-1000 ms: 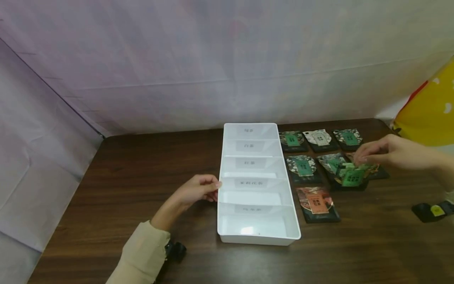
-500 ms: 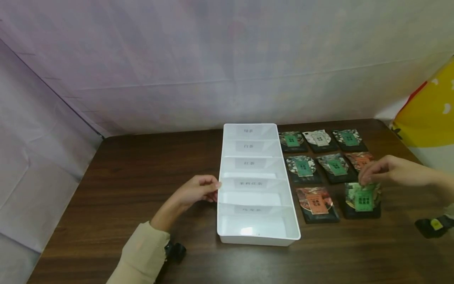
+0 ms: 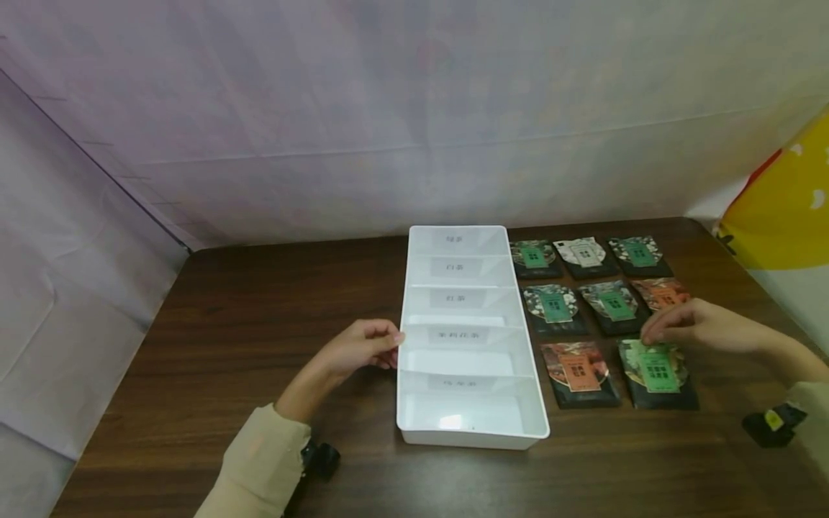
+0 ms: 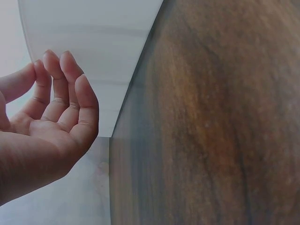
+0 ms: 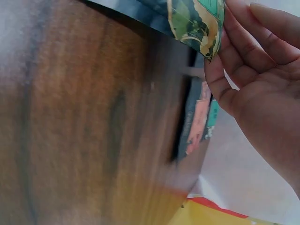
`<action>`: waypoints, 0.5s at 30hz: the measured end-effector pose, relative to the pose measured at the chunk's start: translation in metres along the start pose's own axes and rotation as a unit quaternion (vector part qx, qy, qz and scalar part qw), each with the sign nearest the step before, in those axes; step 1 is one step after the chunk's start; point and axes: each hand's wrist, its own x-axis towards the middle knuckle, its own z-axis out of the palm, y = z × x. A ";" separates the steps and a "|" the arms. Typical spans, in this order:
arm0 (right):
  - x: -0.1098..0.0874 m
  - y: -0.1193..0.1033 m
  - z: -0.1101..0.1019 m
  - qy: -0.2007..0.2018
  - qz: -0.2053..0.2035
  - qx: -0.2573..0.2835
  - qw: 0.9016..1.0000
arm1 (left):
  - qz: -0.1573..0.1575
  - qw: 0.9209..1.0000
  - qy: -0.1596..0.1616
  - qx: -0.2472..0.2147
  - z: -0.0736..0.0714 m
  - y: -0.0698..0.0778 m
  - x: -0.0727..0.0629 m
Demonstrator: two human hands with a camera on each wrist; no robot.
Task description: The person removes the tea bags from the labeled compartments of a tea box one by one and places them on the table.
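My left hand (image 3: 365,345) pinches the left rim of a long white divided box (image 3: 469,436) between thumb and index finger. The other fingers curl loosely beside its outer wall (image 4: 89,28). At the front right of the packets, my right hand (image 3: 702,326) holds the top edge of a dark packet with a bright green label (image 3: 662,378). This packet lies low over the table, beside an orange-labelled packet (image 3: 580,374). In the right wrist view, the right fingers (image 5: 239,51) meet the held packet's patterned corner (image 5: 194,28).
Several more flat packets lie in rows right of the box, among them a white-labelled one (image 3: 586,255) and an orange-labelled one (image 3: 660,291) behind my right hand. Labels mark the box's compartments. A pale cloth wall (image 3: 291,173) stands behind the dark wooden table (image 3: 272,302).
My right hand has carried the green packet from over the middle row toward the front, then slightly left, beside the orange one. The left hand stays on the box rim.
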 end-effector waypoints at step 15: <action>0.006 0.000 0.005 0.017 0.051 -0.030 0.998 | -0.003 1.000 0.003 0.002 0.002 0.000 0.001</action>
